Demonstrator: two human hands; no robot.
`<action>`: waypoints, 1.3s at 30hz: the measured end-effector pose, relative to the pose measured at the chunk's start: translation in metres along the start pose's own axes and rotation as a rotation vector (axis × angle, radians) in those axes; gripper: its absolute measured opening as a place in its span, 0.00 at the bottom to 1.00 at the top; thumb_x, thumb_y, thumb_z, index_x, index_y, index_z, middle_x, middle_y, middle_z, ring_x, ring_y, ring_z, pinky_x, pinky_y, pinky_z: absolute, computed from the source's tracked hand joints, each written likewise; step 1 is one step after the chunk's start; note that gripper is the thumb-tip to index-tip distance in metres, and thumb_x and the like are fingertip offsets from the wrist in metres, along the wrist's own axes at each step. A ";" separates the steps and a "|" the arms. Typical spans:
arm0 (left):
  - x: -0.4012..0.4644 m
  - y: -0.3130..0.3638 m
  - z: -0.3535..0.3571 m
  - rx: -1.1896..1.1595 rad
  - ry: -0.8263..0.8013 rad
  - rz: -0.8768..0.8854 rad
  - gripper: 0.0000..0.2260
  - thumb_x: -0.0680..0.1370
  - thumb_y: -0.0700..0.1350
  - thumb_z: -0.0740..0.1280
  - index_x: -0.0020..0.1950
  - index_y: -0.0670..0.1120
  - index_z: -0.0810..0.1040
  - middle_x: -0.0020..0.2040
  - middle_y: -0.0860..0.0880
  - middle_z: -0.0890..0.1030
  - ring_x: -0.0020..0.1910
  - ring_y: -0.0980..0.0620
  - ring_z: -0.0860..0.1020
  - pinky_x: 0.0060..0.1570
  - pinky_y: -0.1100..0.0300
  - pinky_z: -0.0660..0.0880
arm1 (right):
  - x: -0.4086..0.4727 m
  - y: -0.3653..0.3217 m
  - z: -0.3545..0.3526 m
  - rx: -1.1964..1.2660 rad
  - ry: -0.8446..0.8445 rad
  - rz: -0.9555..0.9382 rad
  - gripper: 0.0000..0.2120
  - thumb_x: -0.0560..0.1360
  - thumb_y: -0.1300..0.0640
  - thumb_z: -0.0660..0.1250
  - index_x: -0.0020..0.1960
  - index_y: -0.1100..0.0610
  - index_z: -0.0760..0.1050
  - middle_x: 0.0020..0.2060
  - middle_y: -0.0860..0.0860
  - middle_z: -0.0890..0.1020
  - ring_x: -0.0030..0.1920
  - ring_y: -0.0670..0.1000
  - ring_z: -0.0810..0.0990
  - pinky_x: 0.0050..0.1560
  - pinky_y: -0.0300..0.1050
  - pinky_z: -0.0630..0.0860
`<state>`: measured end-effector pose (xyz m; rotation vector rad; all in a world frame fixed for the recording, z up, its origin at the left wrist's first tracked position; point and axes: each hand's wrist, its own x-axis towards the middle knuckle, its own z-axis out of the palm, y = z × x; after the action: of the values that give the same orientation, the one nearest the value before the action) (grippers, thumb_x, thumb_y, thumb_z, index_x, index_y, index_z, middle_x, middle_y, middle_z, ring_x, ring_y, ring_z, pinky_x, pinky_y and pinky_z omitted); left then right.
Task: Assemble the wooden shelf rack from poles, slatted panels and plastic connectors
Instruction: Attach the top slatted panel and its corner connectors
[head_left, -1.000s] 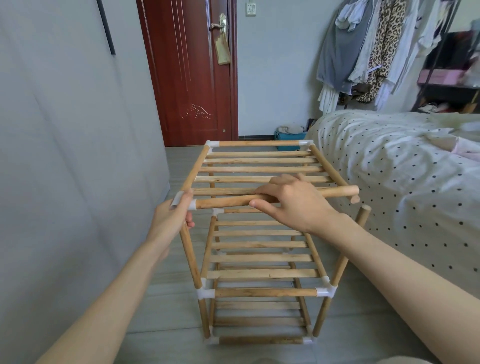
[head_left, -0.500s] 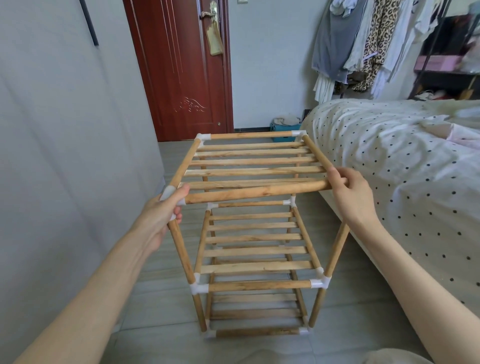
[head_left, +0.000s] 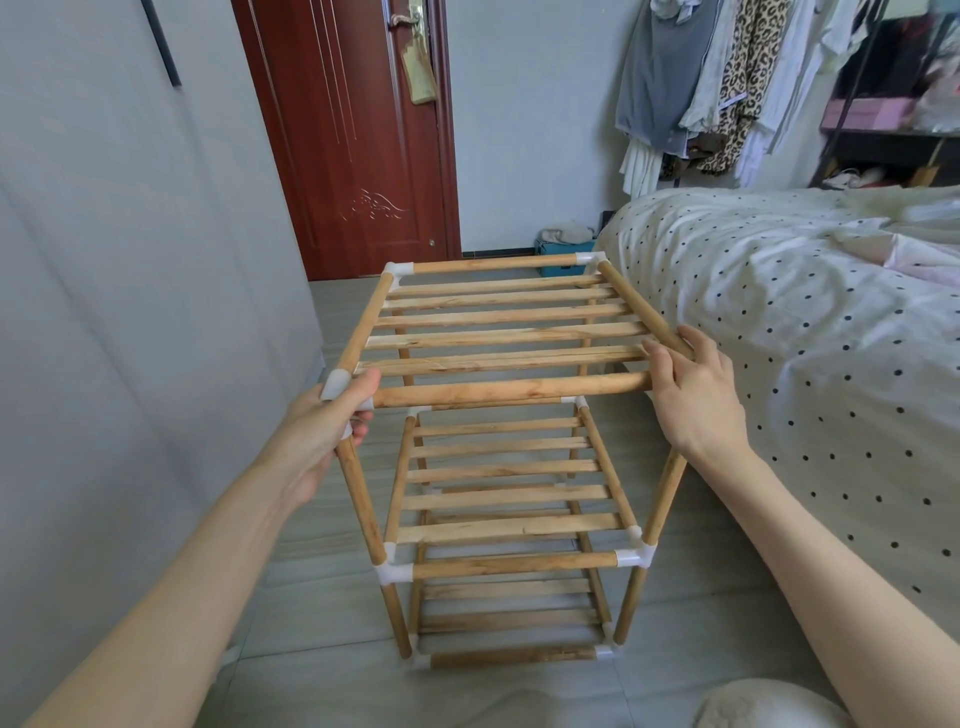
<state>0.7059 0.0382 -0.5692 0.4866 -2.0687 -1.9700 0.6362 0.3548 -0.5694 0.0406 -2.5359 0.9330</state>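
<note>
Left hand: the left hand (head_left: 332, 421) is wrapping its fingers round the near-left top connector (head_left: 336, 383), where the front top pole (head_left: 511, 391) is meeting the near-left upright (head_left: 362, 506).
Right hand: the right hand (head_left: 693, 392) is curling over the near-right top corner, fingers lying across the free ends of the front top pole and the right side pole (head_left: 641, 309); it is gripping that corner, though what is under the palm is hidden.
Rack: the shelf rack (head_left: 511, 467) is standing on the floor (head_left: 332, 670) between the grey wall and the bed (head_left: 810, 332), with three slatted tiers showing.
Step in hand: by my reading, the person is closing the last top corner. No white connector is showing at the near-right, and the near-right upright (head_left: 667, 499) is running up beneath the wrist.
Next move: it is probably calling for lining both pole ends and the upright's tip into one joint, then pressing down and inward while the left hand is bracing the opposite corner.
Farther corners: the two back top connectors (head_left: 399, 270) are looking seated, with the top slatted panel (head_left: 506, 332) lying level between the side poles.
Progress: nearly done, I would say.
</note>
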 end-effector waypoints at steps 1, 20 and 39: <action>0.000 0.000 0.000 0.008 0.002 0.003 0.17 0.70 0.59 0.70 0.46 0.46 0.77 0.36 0.50 0.74 0.35 0.53 0.71 0.44 0.56 0.72 | 0.001 0.000 0.000 -0.033 -0.015 0.000 0.20 0.81 0.48 0.48 0.66 0.50 0.73 0.73 0.49 0.61 0.73 0.53 0.55 0.67 0.56 0.61; -0.017 0.003 0.006 0.066 0.047 0.118 0.13 0.74 0.59 0.66 0.50 0.51 0.77 0.49 0.50 0.80 0.44 0.53 0.78 0.44 0.59 0.73 | 0.004 -0.007 -0.012 -0.377 -0.077 -0.130 0.22 0.82 0.51 0.44 0.70 0.56 0.66 0.72 0.53 0.64 0.76 0.53 0.50 0.74 0.56 0.41; -0.037 -0.041 -0.086 0.310 0.048 0.122 0.10 0.81 0.42 0.58 0.61 0.44 0.73 0.52 0.46 0.77 0.50 0.50 0.75 0.43 0.62 0.72 | -0.140 -0.157 0.098 -0.101 -0.612 -0.850 0.18 0.80 0.55 0.54 0.69 0.56 0.65 0.61 0.55 0.74 0.57 0.59 0.76 0.51 0.54 0.75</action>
<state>0.7771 -0.0276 -0.6031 0.4480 -2.3233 -1.5628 0.7515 0.1560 -0.5973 1.4304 -2.6238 0.4679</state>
